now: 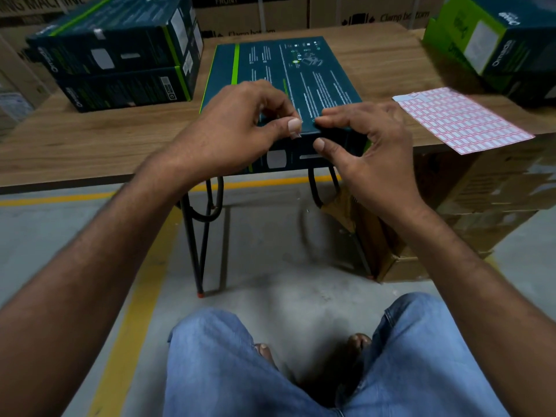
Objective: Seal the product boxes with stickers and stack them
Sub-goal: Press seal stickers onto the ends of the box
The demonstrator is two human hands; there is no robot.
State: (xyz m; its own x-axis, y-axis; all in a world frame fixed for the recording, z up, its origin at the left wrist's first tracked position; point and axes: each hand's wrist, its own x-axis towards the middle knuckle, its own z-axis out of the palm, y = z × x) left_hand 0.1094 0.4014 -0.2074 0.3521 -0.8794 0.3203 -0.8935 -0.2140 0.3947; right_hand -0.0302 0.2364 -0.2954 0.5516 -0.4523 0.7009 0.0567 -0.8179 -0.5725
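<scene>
Box (pixel 288 70) sits centre, at the counter's (pixel 90 139) near edge. Left hand (pixel 240 115) pinches clear sticker (pixel 295 134) onto its front top edge. Right hand (pixel 367 136) fingers straight, bracing the same edge. Sticker sheet (pixel 457 118) overhangs on the right. Sticker outline is barely visible.

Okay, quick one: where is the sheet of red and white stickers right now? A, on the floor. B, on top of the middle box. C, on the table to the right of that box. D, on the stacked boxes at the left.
C: the sticker sheet lies flat on the table, right of the middle box, with its near corner past the table edge.
</scene>
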